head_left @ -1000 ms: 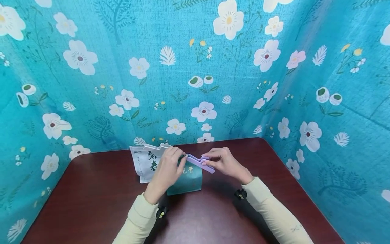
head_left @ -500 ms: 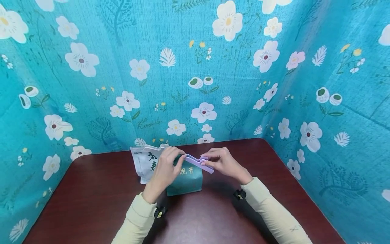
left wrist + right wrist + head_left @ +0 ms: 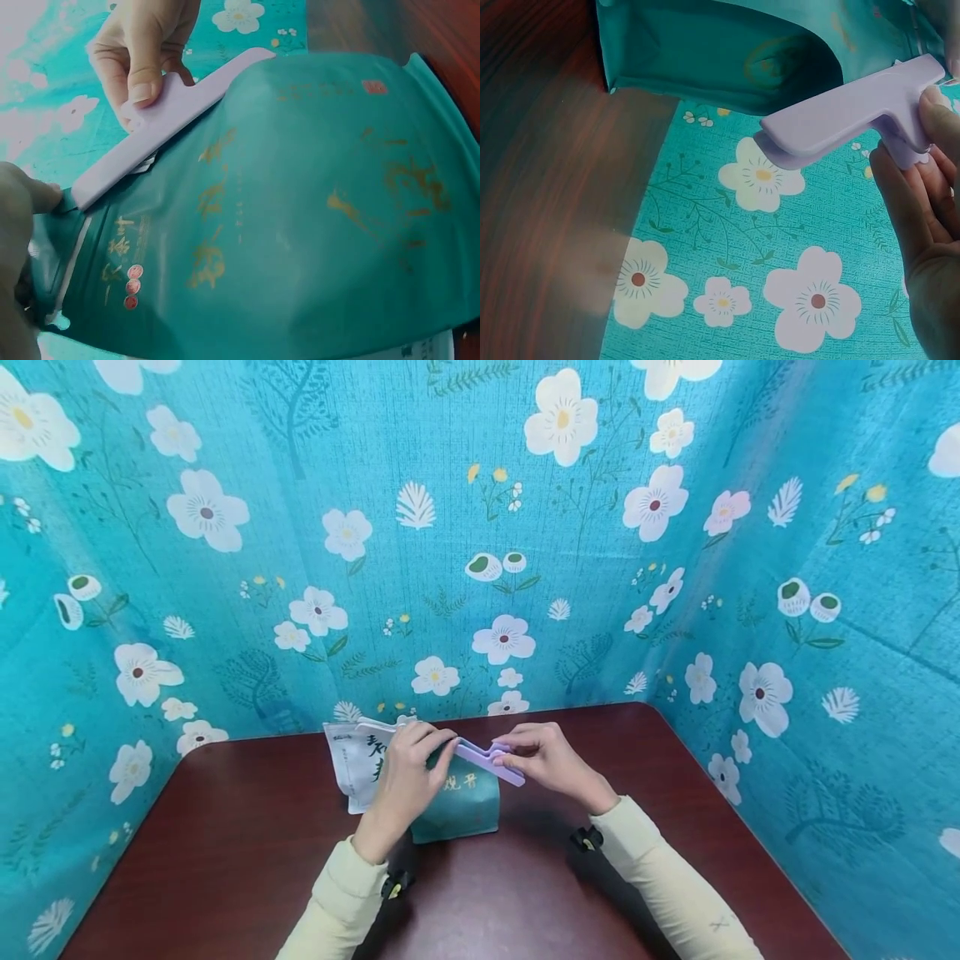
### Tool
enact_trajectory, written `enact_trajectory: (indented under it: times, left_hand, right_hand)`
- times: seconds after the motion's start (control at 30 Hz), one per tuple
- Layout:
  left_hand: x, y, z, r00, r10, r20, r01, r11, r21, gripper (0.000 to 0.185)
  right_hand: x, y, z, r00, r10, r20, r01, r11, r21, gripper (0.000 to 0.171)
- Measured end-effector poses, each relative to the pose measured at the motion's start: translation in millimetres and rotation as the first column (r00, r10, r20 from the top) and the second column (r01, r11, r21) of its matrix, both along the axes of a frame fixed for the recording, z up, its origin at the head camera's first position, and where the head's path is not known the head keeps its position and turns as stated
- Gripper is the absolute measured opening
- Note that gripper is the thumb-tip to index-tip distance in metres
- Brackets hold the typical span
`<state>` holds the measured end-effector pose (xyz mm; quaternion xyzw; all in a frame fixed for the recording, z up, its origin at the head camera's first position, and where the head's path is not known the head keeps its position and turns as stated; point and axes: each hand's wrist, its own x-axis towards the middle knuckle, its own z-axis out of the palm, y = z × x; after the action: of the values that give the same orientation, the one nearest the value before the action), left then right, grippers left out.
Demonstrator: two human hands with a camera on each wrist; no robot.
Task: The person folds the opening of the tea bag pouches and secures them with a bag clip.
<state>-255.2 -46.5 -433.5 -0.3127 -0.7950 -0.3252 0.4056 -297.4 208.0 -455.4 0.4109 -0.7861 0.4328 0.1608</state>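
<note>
A green tea bag (image 3: 461,812) with gold characters stands on the table. At its top left, my left hand (image 3: 408,772) pinches the upper edge between thumb and fingers; part of this hand (image 3: 13,240) shows at the left wrist view's edge. My right hand (image 3: 553,760) grips a light purple bag clip (image 3: 477,757) by its handles, thumb on one side and fingers on the other. In the left wrist view the long bar of the clip (image 3: 161,133) slants along the bag's top edge. From the right wrist view, the clip (image 3: 840,116) overlaps the bag's upper part.
Behind and left of the green bag stands a white bag (image 3: 352,764) with green characters, a white clip (image 3: 377,725) along its top. A dark red-brown table (image 3: 247,827) carries both bags. Blue-green flowered cloth (image 3: 420,568) hangs around the back and sides.
The clip has edged slightly left along the bag's top, and the left thumb has risen a little. Both hands keep their holds; the head view has shifted slightly.
</note>
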Motion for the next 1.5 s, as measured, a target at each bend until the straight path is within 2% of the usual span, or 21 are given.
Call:
enact_trajectory:
  times: [0.1,0.17,0.4,0.53,0.63,0.83,1.1,1.33,1.5]
  left_hand:
    - [1.7,-4,-1.4,0.997,0.074,-0.007,-0.074,0.996,-0.055,0.018]
    - [4.0,-7,-2.4,0.996,0.093,0.015,-0.091,0.994,-0.065,0.024]
    - [11.2,-11,-1.2,0.989,0.04,0.141,-0.029,0.996,-0.084,0.033]
    - [13.8,-11,1.6,0.982,0.044,0.183,-0.024,0.993,-0.114,0.033]
    - [14.7,-11,2.5,0.978,0.058,0.202,-0.038,0.994,-0.099,0.031]
    - [17.1,-9,3.0,0.974,0.091,0.208,-0.08,0.995,-0.058,0.031]
    - [21.8,-10,-0.8,0.968,0.194,0.157,-0.189,0.981,-0.044,0.03]
    - [22.6,-10,-2.1,0.966,0.196,0.166,-0.199,0.98,-0.001,0.029]
    - [23.0,-11,-2.2,0.966,0.176,0.191,-0.183,0.983,0.019,0.028]
  right_hand:
    - [1.7,-1,-0.4,1.0,-0.009,0.018,0.009,1.0,-0.018,0.024]
    - [2.5,-2,-0.5,0.999,-0.011,0.03,0.012,0.999,-0.032,0.024]
    - [2.4,-5,-1.7,1.0,-0.006,0.015,0.007,0.999,-0.05,0.024]
    - [2.2,-7,0.3,1.0,0.013,-0.013,-0.014,0.998,-0.056,0.023]
    - [3.4,-10,2.3,1.0,0.02,-0.024,-0.022,0.998,-0.064,0.023]
    - [4.2,-14,1.4,1.0,0.005,-0.027,-0.007,0.997,-0.083,0.023]
    - [7.5,-20,-3.5,1.0,-0.024,0.001,0.024,0.994,-0.111,0.026]
    - [24.2,-24,12.4,1.0,0.018,-0.024,-0.022,0.984,-0.174,0.025]
    - [27.9,-28,17.9,0.998,0.031,-0.054,-0.041,0.978,-0.204,0.025]
